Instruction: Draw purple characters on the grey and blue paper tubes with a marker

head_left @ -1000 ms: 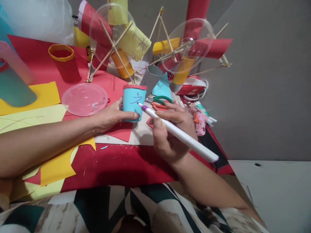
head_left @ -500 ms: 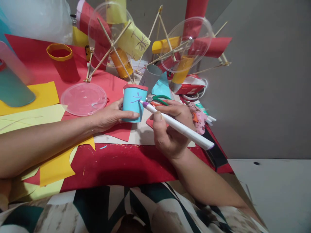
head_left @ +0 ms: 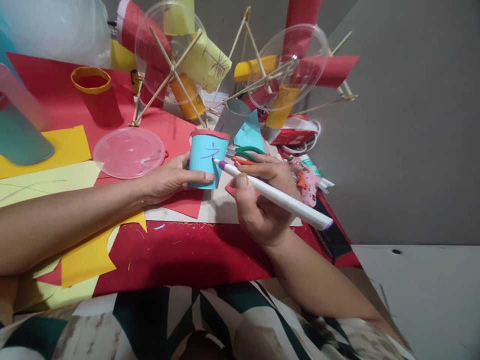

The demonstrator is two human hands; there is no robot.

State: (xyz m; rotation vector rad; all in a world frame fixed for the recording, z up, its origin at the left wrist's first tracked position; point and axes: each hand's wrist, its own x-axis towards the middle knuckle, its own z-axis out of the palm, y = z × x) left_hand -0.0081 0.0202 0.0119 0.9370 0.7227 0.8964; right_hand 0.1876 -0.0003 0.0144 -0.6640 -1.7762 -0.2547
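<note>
My left hand (head_left: 174, 177) is closed round the left side of a light-blue paper cylinder (head_left: 202, 162) with a red rim, its thumb across the lower front. Purple pen strokes mark the front of the cylinder. In my right hand (head_left: 262, 200) is a white felt-tip pen (head_left: 285, 199) with a purple collar, its tip at the lower end of the strokes. Behind my right hand lie scissors (head_left: 249, 150) with green and orange handles, partly hidden. A clear round plastic lid (head_left: 129, 152) lies left of the cylinder.
Behind stand wheel-like models of wooden sticks (head_left: 173, 70), clear discs (head_left: 317, 42) and paper tubes. A red tube (head_left: 98, 102) with a yellow rim and a teal bottle (head_left: 22, 135) stand left. Yellow paper scraps (head_left: 88, 260) lie near my left arm; a pink glue gun (head_left: 308, 182) lies right.
The pen tip has moved slightly down and left on the blue cylinder, and the purple stroke beneath the upper marks is longer. My left hand's grip is unchanged.
</note>
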